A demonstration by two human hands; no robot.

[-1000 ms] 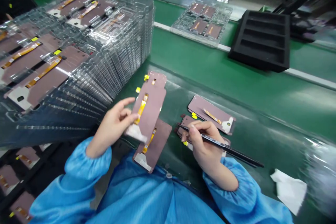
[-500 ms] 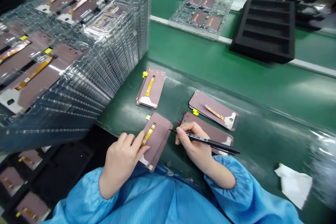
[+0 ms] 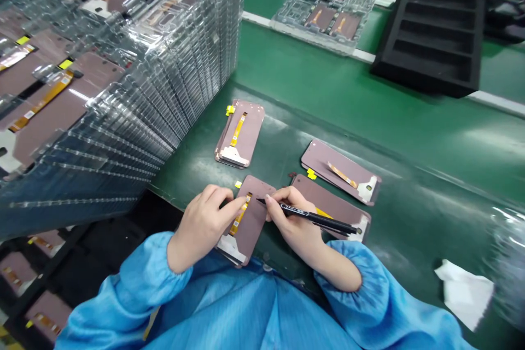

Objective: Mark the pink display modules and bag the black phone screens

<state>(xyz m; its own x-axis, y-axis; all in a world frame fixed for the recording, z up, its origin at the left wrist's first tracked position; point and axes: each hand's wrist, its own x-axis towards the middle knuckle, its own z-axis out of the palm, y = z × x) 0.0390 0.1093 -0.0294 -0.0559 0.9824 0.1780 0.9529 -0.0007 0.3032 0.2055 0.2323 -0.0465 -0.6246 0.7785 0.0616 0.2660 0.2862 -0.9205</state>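
A brown phone panel [image 3: 251, 224] with a yellow flex strip lies at the near edge of the green mat [image 3: 369, 120]. My left hand [image 3: 207, 221] presses on its left side, fingers curled down onto it. My right hand [image 3: 293, 221] grips a black pen [image 3: 315, 217], its tip over the panel's upper part. A small stack of like panels [image 3: 241, 132] lies just beyond. Two more panels [image 3: 340, 172] [image 3: 332, 205] lie to the right, the nearer one partly under my right hand.
A tall stack of clear trays [image 3: 135, 65] holding panels fills the left. A clear tray [image 3: 328, 11] and a black foam tray [image 3: 430, 38] sit at the back. A white cloth [image 3: 467, 292] lies at right. Dark trays [image 3: 36, 279] with panels sit lower left.
My left hand set one panel onto the stack beyond, then came down on the near panel. My right hand moved left, bringing the pen tip over that panel.
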